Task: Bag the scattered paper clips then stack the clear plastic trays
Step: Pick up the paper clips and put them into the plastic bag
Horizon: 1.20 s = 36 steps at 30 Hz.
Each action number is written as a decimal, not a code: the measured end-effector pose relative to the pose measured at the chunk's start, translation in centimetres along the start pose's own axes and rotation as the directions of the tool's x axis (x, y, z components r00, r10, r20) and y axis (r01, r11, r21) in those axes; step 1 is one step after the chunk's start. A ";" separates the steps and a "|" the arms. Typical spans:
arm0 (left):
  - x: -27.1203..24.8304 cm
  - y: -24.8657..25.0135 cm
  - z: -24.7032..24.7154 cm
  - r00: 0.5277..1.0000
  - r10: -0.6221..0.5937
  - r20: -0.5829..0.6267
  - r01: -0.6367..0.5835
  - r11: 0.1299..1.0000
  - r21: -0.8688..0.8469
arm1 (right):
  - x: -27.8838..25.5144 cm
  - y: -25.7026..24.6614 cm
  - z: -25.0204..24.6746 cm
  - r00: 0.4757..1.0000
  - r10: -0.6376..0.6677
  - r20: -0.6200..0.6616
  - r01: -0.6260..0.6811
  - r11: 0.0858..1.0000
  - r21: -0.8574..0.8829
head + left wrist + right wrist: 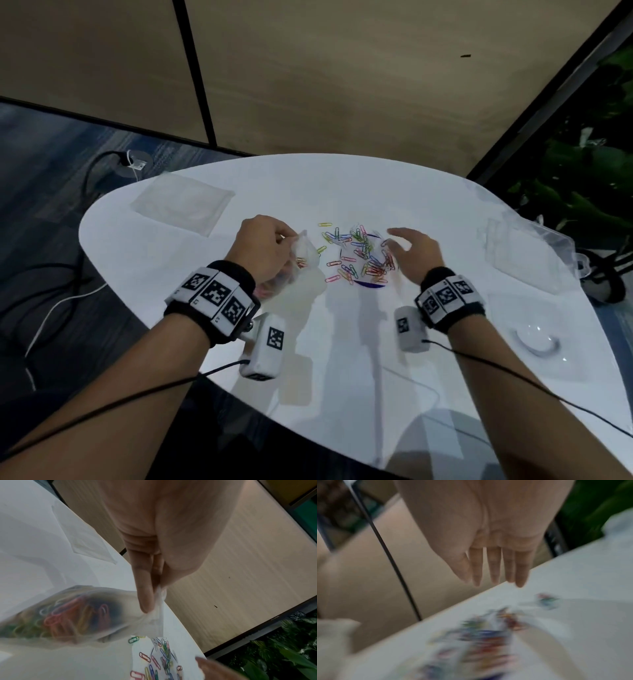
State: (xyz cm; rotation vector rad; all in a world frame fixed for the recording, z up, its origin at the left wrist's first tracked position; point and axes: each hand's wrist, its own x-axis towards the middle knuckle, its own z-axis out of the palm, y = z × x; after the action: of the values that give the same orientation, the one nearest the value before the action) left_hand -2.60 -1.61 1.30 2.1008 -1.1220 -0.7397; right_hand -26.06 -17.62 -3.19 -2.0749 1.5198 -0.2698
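Left hand (265,247) pinches clear bag (82,616) holding colored clips; right hand (412,255) spread, empty, over scattered paper clips (356,255).

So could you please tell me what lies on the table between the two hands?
The loose coloured paper clips lie on the white table between the left hand and right hand, clearest in the head view.

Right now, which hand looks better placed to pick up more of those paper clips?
The right hand: it hovers open beside the loose paper clips on the table, while the left hand pinches the clear bag.
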 end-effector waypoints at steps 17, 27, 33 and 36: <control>-0.5 -0.2 -0.1 0.999 -0.034 0.024 0.035 0.999 -0.024 | -3.3 -1.8 7.0 0.941 -0.254 0.224 0.338 0.727 -0.597; -0.6 -0.3 -0.2 0.998 -0.037 0.052 0.038 0.999 -0.026 | -0.3 -0.9 3.8 0.946 0.265 0.188 -0.314 0.897 0.313; -0.6 -0.1 -0.2 0.998 -0.041 0.041 0.042 0.998 -0.036 | -2.7 -4.2 2.8 0.909 0.125 0.398 -0.417 0.292 0.861; -0.5 -0.1 -0.1 0.999 -0.031 0.029 0.032 0.999 -0.032 | -4.4 -7.2 3.4 0.894 -0.045 0.446 -0.422 0.246 0.872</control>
State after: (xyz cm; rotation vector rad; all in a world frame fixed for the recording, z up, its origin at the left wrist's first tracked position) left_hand -2.77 -1.08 1.37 2.0914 -1.0869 -0.7995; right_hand -20.12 -10.99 -1.47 -0.8062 0.8889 -0.5003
